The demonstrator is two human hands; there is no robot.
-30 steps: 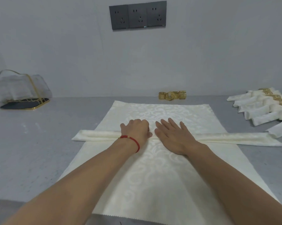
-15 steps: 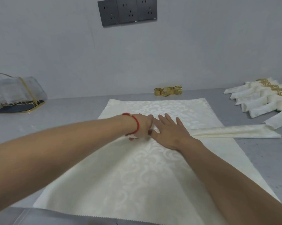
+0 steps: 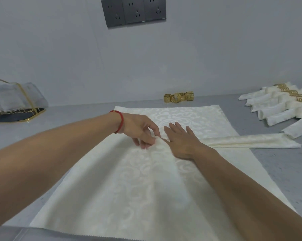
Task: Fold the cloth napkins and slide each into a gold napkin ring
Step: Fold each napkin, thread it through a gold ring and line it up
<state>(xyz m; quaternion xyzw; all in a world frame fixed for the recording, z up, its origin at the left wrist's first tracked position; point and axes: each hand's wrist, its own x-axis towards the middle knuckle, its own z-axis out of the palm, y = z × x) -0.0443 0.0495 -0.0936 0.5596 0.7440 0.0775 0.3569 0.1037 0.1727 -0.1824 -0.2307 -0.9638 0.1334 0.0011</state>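
Napkin (image 3: 247,140) soft, limp, likely slippery; hold at middle fold. Left hand (image 3: 139,130) pinches fold; right hand (image 3: 181,140) flat, pressing strip.

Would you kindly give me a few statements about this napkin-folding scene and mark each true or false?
1. The left hand pinches the folded napkin. True.
2. The right hand grips a ring. False: it lies flat on the napkin.
3. Loose gold rings sit by the wall. True.
4. The finished napkins lie at the left. False: at the right.
5. A clear bag stands at the left. True.
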